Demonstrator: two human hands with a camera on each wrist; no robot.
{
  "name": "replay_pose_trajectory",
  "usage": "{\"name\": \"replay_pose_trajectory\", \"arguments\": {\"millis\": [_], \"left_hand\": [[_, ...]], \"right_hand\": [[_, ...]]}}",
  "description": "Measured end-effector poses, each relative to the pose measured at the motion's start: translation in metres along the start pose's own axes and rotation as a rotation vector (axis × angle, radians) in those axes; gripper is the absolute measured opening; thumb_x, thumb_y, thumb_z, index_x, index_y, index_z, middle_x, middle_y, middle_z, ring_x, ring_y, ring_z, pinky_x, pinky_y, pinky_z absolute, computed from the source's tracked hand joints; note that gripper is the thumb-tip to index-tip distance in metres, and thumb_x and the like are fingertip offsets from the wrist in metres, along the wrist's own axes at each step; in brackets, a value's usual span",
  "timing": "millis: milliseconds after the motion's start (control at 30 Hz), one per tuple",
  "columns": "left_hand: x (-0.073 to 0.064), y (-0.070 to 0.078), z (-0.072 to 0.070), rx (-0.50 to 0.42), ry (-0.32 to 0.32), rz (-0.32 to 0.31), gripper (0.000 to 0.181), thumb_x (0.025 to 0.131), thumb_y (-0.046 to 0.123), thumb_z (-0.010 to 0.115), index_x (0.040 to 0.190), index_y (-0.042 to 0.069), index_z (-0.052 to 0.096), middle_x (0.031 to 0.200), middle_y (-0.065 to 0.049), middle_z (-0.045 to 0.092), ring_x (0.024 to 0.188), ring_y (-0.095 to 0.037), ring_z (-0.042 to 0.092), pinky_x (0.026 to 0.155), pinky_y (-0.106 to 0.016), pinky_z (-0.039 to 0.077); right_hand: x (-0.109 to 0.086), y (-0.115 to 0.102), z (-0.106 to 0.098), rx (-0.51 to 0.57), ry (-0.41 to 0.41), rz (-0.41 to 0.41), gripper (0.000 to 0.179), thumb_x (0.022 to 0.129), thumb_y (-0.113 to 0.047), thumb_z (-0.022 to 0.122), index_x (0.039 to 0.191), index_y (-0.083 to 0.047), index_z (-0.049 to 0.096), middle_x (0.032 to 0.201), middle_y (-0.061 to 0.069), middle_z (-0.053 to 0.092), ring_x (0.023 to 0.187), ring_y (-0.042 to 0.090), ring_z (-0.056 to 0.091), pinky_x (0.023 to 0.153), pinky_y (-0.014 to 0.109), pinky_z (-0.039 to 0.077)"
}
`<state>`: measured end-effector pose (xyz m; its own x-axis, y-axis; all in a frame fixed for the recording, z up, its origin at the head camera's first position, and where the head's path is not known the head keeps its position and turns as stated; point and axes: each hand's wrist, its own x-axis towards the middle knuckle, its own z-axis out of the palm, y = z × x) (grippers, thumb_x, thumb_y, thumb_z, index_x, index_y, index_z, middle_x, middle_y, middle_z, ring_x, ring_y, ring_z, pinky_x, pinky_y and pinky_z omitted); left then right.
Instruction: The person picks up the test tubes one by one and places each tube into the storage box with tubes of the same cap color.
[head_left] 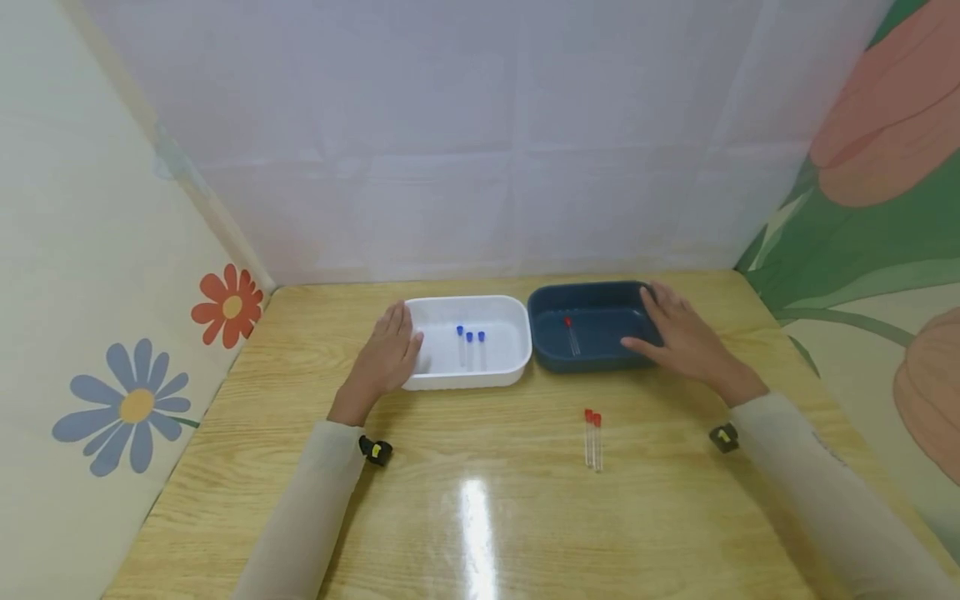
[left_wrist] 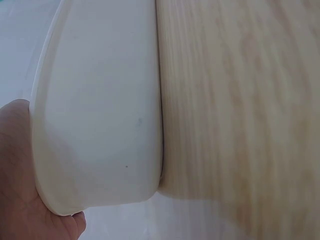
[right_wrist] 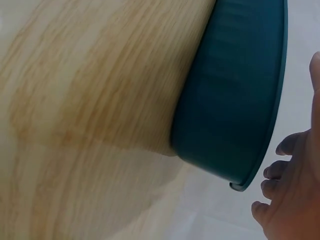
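Note:
A white tray holds several clear tubes with blue caps. At its left end my left hand grips the rim, the thumb over the edge and the fingers outside; the left wrist view shows this hand against the tray wall. A dark blue tray contains one red-capped tube. My right hand is spread at its right end, thumb over the tray. In the right wrist view the hand appears apart from the tray, fingers loose.
Red-capped tubes lie side by side on the wooden table, in front of the dark tray. The two trays stand side by side. Behind them hangs a white cloth; flowered panels flank the table.

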<state>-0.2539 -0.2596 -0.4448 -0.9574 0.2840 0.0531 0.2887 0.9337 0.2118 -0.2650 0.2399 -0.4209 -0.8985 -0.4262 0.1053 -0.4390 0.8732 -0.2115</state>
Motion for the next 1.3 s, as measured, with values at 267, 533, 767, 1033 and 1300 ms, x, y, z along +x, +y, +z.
{"name": "replay_pose_trajectory", "arguments": {"millis": [267, 533, 767, 1033, 1300], "left_hand": [[0.001, 0.001, 0.001, -0.002, 0.010, 0.011, 0.070, 0.111, 0.037, 0.020, 0.156, -0.013, 0.003, 0.166, -0.027, -0.003, 0.155, -0.040, 0.000, 0.125, -0.050, 0.005], [0.002, 0.002, 0.003, 0.004, 0.027, 0.025, 0.069, 0.111, 0.036, 0.020, 0.155, -0.015, 0.005, 0.166, -0.029, 0.000, 0.154, -0.043, 0.005, 0.125, -0.051, 0.007], [0.003, 0.004, 0.001, 0.016, 0.014, 0.015, 0.068, 0.111, 0.034, 0.021, 0.156, -0.014, 0.004, 0.166, -0.028, -0.001, 0.154, -0.043, 0.004, 0.125, -0.050, 0.006], [0.005, 0.004, 0.003, 0.009, 0.006, 0.013, 0.069, 0.111, 0.036, 0.020, 0.156, -0.013, 0.004, 0.167, -0.027, -0.002, 0.154, -0.042, 0.003, 0.125, -0.050, 0.006], [0.002, -0.001, 0.002, -0.011, 0.013, 0.002, 0.069, 0.111, 0.036, 0.022, 0.156, -0.013, 0.005, 0.167, -0.027, 0.001, 0.154, -0.042, 0.003, 0.124, -0.052, 0.007]], "right_hand": [[-0.002, 0.008, 0.007, 0.033, -0.024, 0.017, 0.102, 0.099, -0.064, 0.049, 0.160, 0.002, 0.000, 0.167, 0.024, -0.007, 0.154, 0.043, 0.001, 0.123, 0.056, 0.004], [-0.001, 0.016, 0.013, 0.071, -0.045, 0.050, 0.103, 0.100, -0.063, 0.048, 0.159, 0.004, -0.003, 0.167, 0.022, -0.010, 0.154, 0.041, -0.004, 0.124, 0.054, 0.004], [0.001, 0.019, 0.012, 0.089, -0.066, 0.075, 0.102, 0.101, -0.063, 0.046, 0.159, 0.001, -0.007, 0.167, 0.018, -0.014, 0.155, 0.036, -0.009, 0.124, 0.054, 0.002], [0.002, 0.017, 0.012, 0.093, -0.066, 0.074, 0.103, 0.100, -0.064, 0.045, 0.159, 0.002, -0.007, 0.167, 0.017, -0.015, 0.155, 0.035, -0.010, 0.124, 0.054, 0.003], [0.010, 0.016, 0.017, 0.096, -0.059, 0.071, 0.103, 0.100, -0.066, 0.043, 0.159, 0.002, -0.007, 0.167, 0.017, -0.014, 0.155, 0.035, -0.009, 0.124, 0.055, 0.004]]}}
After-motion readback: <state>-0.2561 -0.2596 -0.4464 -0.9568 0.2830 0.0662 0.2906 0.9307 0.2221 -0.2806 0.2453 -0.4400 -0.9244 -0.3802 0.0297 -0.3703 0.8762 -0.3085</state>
